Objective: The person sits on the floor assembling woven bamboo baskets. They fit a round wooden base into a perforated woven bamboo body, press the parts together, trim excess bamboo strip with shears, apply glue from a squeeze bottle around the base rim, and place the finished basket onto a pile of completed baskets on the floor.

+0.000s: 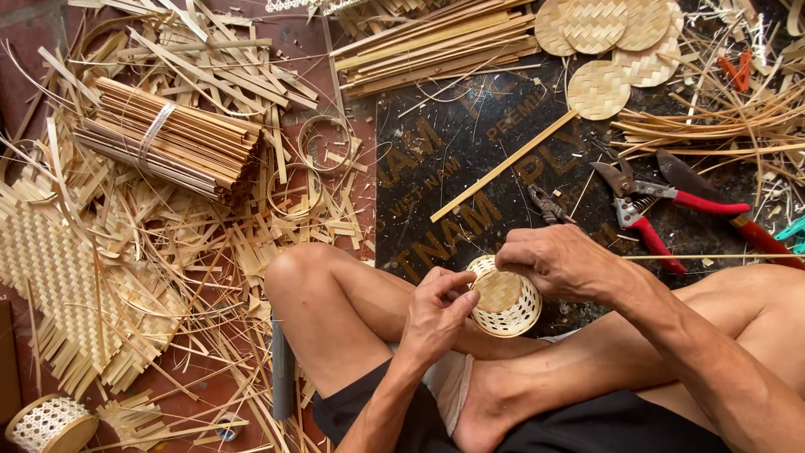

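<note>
A small round woven basket [506, 304] sat in both hands of a person seated cross-legged on the floor, held just above the crossed legs and turned so its woven base faced the camera. The left hand [436, 312] pinched the basket's left rim, thumb pressed to the edge, a narrow grip that seemed to steady it. The right hand [560, 262] curled over the top rim, fingers closed on the edge, apparently so the basket could be turned or its rim pressed into place.

Just beyond the hands lay a dark printed board [470, 143] serving as a work surface. On it, near the right hand, rested small pliers [547, 204], red-handled shears [646, 195] and a red-handled knife [713, 201], all within easy reach. A long flat bamboo strip [503, 165] lay diagonally across the board. Round woven discs [612, 38] were piled at the top right.

To the left, a tied bundle of bamboo slats [172, 138] lay among loose strips and shavings, with thin bamboo hoops [325, 134] beside it. A finished-looking basket [50, 424] stood at the bottom left corner.
</note>
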Motion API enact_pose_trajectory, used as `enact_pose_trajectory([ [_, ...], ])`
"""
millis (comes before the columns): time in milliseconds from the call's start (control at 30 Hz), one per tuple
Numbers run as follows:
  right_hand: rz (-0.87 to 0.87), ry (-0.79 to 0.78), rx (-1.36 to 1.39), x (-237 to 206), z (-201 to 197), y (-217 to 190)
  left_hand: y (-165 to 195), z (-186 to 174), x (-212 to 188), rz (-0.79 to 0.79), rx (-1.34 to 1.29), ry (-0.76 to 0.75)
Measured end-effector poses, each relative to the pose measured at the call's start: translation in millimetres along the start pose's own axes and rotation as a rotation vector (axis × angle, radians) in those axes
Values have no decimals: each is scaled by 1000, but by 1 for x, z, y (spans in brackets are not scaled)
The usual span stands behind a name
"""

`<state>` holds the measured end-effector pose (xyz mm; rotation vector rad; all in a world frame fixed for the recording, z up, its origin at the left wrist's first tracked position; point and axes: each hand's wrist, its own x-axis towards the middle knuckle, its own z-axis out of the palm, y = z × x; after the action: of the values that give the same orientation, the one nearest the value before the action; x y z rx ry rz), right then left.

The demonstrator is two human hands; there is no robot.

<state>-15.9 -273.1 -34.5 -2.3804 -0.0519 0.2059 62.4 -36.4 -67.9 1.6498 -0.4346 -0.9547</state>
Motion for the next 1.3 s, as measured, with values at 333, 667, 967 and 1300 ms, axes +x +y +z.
enact_pose_trajectory([
  [333, -36, 22, -72, 4, -5, -13, 2, 2, 5, -103, -58, -8],
  [667, 172, -57, -19, 10, 0, -17, 15, -1, 16, -276, -49, -50],
  [967, 386, 185, 22, -3, 23, -39, 3, 4, 18, -232, 81, 17],
  [1300, 368, 135, 138, 5, 12, -47, 34, -9, 59, -338, 38, -320],
])
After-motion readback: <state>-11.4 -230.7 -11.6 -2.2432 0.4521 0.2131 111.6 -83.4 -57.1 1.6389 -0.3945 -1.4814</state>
